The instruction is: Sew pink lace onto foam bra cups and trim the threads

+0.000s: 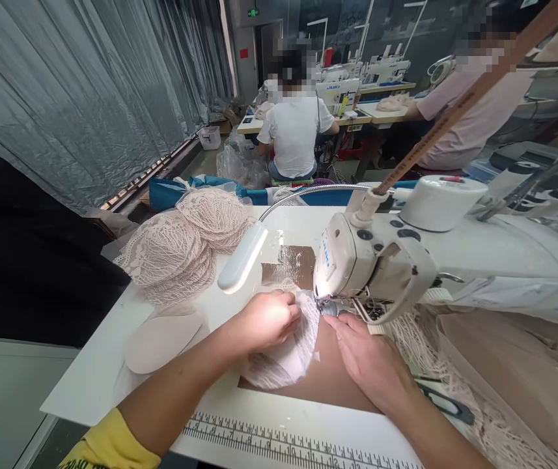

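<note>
A lace-covered bra cup (303,345) in pale pink lies under the needle end of a white JUKI sewing machine (347,260). My left hand (271,319) rests on the cup with its fingers curled in and gripping it. At the cup's right edge, beside the presser foot, my right hand (369,355) has its thumb and forefinger together; whatever is between them is too small to make out. Brown sheet material (332,384) covers the machine bed beneath both hands.
Stacked lace cups (171,254) stand at the table's left, with a smooth beige cup (161,342) nearer. A white lamp (242,260) hangs left of the machine. Scissors (447,404) and lace fabric (517,371) lie right. A ruler strip (279,443) marks the front edge. Two people sit ahead.
</note>
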{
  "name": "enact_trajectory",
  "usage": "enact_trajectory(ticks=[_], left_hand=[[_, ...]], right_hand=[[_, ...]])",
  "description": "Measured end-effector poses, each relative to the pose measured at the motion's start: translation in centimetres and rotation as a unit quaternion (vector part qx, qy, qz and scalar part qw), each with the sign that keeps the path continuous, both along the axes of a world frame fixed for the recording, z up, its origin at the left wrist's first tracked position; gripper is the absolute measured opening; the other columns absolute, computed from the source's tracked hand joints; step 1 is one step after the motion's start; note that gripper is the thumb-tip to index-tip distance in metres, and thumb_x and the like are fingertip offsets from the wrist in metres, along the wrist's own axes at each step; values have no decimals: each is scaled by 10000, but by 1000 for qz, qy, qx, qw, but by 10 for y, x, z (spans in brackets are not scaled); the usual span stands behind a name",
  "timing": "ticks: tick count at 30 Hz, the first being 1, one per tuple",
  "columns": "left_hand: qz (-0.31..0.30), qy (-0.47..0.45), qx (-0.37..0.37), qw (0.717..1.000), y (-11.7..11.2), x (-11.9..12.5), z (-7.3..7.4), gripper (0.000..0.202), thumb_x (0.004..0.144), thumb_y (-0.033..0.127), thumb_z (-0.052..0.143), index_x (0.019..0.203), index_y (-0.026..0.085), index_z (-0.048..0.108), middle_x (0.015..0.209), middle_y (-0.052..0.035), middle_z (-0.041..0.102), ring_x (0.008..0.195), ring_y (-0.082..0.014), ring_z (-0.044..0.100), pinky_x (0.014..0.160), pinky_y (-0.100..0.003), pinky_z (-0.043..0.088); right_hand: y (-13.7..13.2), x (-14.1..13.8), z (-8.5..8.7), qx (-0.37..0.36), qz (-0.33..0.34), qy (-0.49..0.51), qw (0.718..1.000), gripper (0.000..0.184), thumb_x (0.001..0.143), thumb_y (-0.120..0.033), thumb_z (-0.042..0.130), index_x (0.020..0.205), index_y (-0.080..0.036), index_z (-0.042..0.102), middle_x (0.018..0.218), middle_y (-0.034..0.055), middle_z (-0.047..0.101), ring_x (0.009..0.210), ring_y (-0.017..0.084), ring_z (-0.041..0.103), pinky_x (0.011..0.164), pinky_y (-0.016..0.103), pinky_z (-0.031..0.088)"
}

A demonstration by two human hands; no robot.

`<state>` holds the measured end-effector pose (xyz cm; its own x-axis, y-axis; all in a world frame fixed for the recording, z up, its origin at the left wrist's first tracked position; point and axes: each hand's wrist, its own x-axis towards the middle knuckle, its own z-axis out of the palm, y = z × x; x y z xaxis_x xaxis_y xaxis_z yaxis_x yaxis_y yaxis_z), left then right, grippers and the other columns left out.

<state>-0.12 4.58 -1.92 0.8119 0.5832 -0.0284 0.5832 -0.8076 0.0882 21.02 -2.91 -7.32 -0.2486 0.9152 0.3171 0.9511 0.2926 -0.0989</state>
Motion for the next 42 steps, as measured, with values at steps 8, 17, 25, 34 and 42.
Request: enact_trajectory(ticks=[8,17,25,34,42], left_hand=[[-21,-65,-9,998,-9,5,-8,241,920,268,429,911,161,645,859,-63,609,757,-171,561,639,-269,445],[-107,-98,6,989,-9,4,-16,351,948,264,395,1216,120,569,1241,-95,589,981,-213,549,847,-337,470],[-118,-87,19,989,-5,5,-19,400,914,236,413,1268,88,523,1302,-132,542,959,-231,526,795,-347,453],[-116,-57,20,991,-2,4,-14,410,891,217,445,1281,114,518,1319,-105,543,989,-233,498,808,-369,391],[-121,-68,35,990,1,4,-22,377,884,168,467,1251,124,543,1318,-88,551,1027,-230,491,837,-361,375]], right_hand=[[-1,1,1,10,3,8,1000,419,844,-103,416,1136,-216,694,1006,84,721,726,206,663,640,312,521],[-4,-4,13,15,74,18,997,417,867,-93,383,1152,-171,677,943,73,719,698,170,633,540,257,458],[0,-9,9,60,61,-12,996,395,849,-60,399,1098,-149,692,917,71,727,747,173,624,542,254,414],[0,-11,6,69,56,-27,996,411,803,-36,420,1082,-147,701,942,61,731,744,178,622,499,257,407],[1,-12,7,74,52,-31,995,397,817,-48,417,1070,-157,704,925,64,727,727,173,618,501,244,415]])
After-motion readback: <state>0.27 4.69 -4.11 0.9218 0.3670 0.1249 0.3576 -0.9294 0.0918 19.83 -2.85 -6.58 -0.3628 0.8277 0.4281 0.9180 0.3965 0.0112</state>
